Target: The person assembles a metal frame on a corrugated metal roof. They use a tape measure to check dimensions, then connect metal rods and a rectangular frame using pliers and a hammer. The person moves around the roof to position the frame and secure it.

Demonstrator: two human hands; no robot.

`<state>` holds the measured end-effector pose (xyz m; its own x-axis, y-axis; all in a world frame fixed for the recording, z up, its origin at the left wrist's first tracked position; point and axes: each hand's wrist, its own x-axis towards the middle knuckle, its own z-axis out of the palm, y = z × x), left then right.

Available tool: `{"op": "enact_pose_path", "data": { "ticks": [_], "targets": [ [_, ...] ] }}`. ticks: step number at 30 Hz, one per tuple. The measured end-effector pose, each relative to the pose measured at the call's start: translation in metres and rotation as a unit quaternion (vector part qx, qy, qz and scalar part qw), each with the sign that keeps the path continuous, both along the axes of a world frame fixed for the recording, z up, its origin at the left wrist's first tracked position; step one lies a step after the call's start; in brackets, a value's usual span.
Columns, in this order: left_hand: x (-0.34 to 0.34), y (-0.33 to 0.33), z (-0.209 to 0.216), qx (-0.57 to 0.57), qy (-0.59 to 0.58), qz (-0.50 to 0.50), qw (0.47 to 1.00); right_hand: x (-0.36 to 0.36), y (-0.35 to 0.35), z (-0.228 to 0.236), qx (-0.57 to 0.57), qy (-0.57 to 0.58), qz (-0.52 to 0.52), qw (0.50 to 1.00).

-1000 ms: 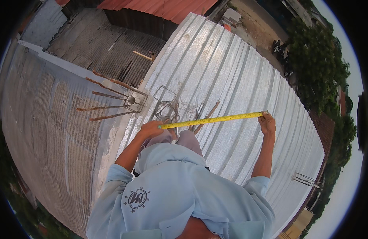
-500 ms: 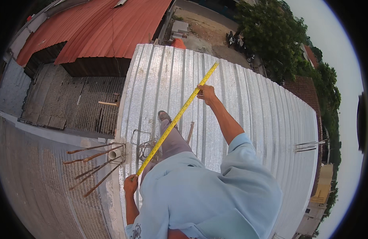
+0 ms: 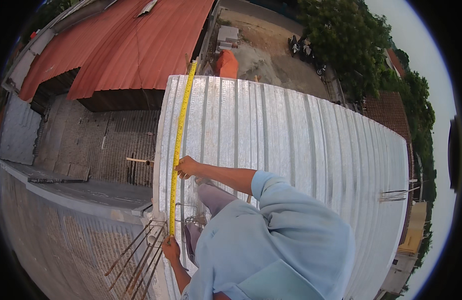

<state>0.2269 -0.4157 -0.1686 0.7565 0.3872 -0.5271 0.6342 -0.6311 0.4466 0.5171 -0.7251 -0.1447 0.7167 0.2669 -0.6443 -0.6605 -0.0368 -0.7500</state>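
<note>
A yellow tape measure (image 3: 179, 127) stretches along the left side of the corrugated metal sheeting (image 3: 286, 145), its far end reaching past the sheet's far edge. Closed round its near end is my left hand (image 3: 171, 247), beside the rusty rebar; any tape case is hidden in that hand. Further up the blade, my right hand (image 3: 189, 167) pinches the tape between thumb and fingers. Bent wire loops (image 3: 195, 219) lie on the sheet next to my leg, partly covered by it.
Rusty rebar rods (image 3: 141, 255) stick out at the sheet's left edge, near my left hand. More rods (image 3: 393, 195) stand at the right edge. Beyond the far edge lie a lower yard (image 3: 271, 55) and an orange cover (image 3: 227, 64). A red roof (image 3: 141, 50) rises at far left.
The tape has swung left, from a diagonal to nearly in line with the sheet's ribs. My right hand has moved left and nearer along with it, still pinching the blade.
</note>
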Motion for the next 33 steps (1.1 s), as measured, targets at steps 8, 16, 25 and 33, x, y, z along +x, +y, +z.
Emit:
{"op": "enact_pose_path", "data": {
  "ticks": [8, 16, 25, 33],
  "targets": [
    [0.086, -0.055, 0.054, 0.085, -0.013, -0.006, 0.996, 0.071, -0.053, -0.006, -0.003, -0.023, -0.019, 1.000],
    [0.067, -0.014, 0.033, 0.058, 0.052, -0.013, 0.997, 0.240, -0.188, -0.011, -0.091, -0.082, -0.158, 0.980],
    [0.096, -0.002, -0.116, 0.039, 0.001, -0.032, 0.999, 0.271, -0.153, -0.156, -0.144, -0.081, -0.217, 0.962],
    [0.167, -0.001, -0.333, 0.080, -0.033, -0.011, 0.996, 0.152, 0.046, -0.415, -0.048, -0.021, -0.051, 0.997]
  ]
}}
